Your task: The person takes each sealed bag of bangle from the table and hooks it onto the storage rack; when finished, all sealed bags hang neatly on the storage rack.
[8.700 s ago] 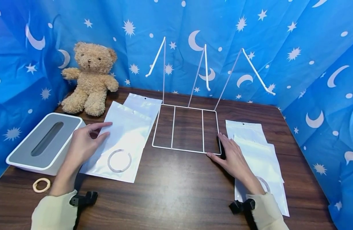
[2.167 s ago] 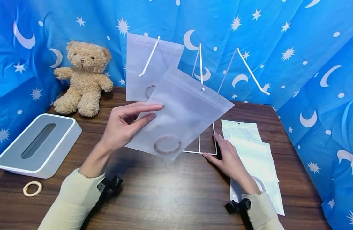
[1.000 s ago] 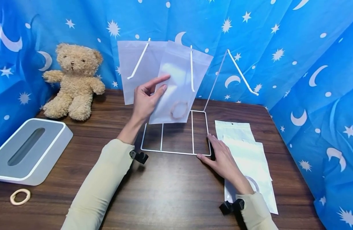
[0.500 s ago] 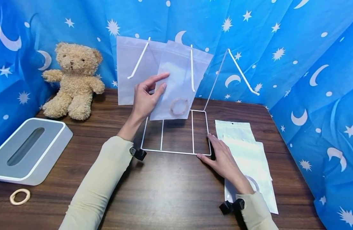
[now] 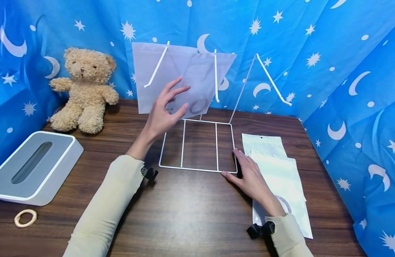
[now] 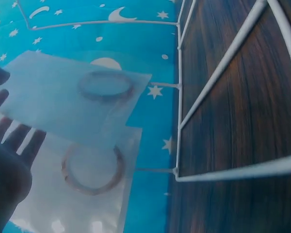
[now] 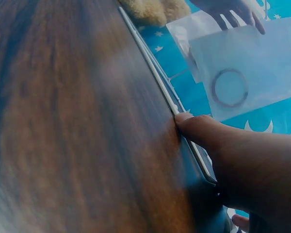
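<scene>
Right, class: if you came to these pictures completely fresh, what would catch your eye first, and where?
Probably the two translucent bags near the middle, hanging on the left and middle hooks of the white wire rack, with the open left hand before them. The fluffy teddy bear at the table's back left also stands out, against the moon-and-star-printed blue curtain.

From the head camera I look forward and down across the table (image 5: 188,214); my left-wrist view, turned sideways, faces the hanging bags (image 6: 58,92) up close; my right-wrist view, low over the table, shares them.
</scene>
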{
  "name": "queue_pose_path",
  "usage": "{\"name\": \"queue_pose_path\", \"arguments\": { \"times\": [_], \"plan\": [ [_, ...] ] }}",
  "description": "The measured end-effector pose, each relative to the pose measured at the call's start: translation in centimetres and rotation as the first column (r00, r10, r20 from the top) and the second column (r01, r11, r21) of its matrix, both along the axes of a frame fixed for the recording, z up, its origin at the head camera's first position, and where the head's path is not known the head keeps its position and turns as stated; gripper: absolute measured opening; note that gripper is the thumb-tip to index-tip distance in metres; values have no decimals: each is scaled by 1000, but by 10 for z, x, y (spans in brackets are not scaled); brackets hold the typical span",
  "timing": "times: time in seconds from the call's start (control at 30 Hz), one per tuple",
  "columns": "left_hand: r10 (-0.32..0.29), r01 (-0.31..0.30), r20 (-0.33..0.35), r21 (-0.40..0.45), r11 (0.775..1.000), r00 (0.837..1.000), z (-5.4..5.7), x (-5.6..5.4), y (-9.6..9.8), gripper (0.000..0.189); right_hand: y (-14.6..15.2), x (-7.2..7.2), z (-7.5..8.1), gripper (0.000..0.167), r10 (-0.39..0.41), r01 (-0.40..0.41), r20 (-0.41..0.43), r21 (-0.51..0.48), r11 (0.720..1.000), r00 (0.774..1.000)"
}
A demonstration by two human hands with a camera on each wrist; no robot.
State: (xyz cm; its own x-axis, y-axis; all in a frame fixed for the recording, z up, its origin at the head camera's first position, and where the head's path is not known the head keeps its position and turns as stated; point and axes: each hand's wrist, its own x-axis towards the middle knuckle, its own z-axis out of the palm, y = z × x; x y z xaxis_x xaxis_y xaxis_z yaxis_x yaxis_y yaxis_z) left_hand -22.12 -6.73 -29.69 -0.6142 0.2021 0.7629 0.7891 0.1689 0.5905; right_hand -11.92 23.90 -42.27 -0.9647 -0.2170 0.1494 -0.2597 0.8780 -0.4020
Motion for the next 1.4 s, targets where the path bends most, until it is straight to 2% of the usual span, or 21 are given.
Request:
{"name": "queue_pose_path", "arguments": {
  "times": [0.1, 0.17, 0.23, 0.33, 0.37, 0.43, 0.5, 0.57, 0.6, 0.63, 0.67, 0.7, 0.77, 0.8, 0.87, 1.03, 1.13, 1.27, 1.4],
  "plan": [
    [3, -4, -38, -35, 999, 999, 0, 7, -9, 44, -1, -1, -1, 95, 3, -3, -2, 0, 1000, 1000],
    [14, -16, -35, -50, 999, 999, -1, 14, -15, 47, -1, -1, -1, 95, 7, -7, -4, -1, 1000, 1000],
    [26, -26, 6, -55, 998, 1000, -5, 21, -22, 50, -1, -1, -2, 95, 10, -10, -9, -2, 1000, 1000],
    [1, 2, 144, -16, 1000, 990, -16, 31, -32, 52, 0, -2, -2, 94, 10, -11, -17, -4, 1000, 1000],
    [-5, 6, 208, -5, 1000, 978, -22, 34, -35, 53, 0, -2, -2, 94, 11, -11, -20, -5, 1000, 1000],
    [-19, 14, 334, 18, 1000, 942, -34, 41, -41, 54, 0, -2, -2, 94, 11, -11, -20, -6, 1000, 1000],
    [-6, 9, 458, -6, 1000, 889, -47, 49, -46, 56, 1, -1, -1, 94, 11, -11, -22, -6, 1000, 1000],
    [57, 6, 550, -112, 994, 833, -57, 57, -51, 59, 2, -1, -1, 94, 10, -10, -22, -4, 1000, 1000],
    [98, 12, 574, -185, 983, 813, -62, 61, -53, 61, 3, -1, 0, 94, 8, -8, -23, -3, 1000, 1000],
    [144, 20, 581, -266, 964, 801, -67, 64, -55, 62, 3, -1, 0, 93, 6, -6, -24, -3, 1000, 1000],
    [192, 30, 584, -348, 937, 788, -71, 66, -56, 64, 3, -1, 0, 94, 5, -5, -25, -4, 1000, 1000],
    [233, 42, 574, -424, 905, 785, -76, 68, -58, 66, 3, -1, 0, 93, 4, -4, -22, -3, 1000, 1000],
    [291, 60, 541, -539, 840, 789, -83, 70, -62, 70, 2, -2, 0, 94, 6, -6, -16, -4, 1000, 1000],
    [303, 67, 530, -569, 820, 792, -85, 70, -63, 71, 2, -2, -1, 94, 7, -7, -13, -5, 1000, 1000],
    [307, 77, 513, -598, 798, 802, -90, 70, -67, 74, 1, -2, -1, 94, 6, -6, -5, -6, 1000, 1000],
    [257, 72, 449, -596, 800, 856, -104, 62, -76, 81, -1, -2, -1, 94, -5, 5, 4, -4, 1000, 1000],
    [233, 66, 421, -586, 808, 877, -115, 57, -79, 85, -1, -2, -2, 94, -3, 3, 1, -3, 1000, 1000],
    [233, 55, 408, -583, 811, 883, -125, 56, -80, 90, 0, -2, -2, 94, -3, 3, -3, -3, 1000, 1000],
    [242, 35, 389, -584, 811, 889, -128, 59, -79, 90, -1, -3, -2, 94, 1, -1, -8, -3, 1000, 1000]
  ]
}}
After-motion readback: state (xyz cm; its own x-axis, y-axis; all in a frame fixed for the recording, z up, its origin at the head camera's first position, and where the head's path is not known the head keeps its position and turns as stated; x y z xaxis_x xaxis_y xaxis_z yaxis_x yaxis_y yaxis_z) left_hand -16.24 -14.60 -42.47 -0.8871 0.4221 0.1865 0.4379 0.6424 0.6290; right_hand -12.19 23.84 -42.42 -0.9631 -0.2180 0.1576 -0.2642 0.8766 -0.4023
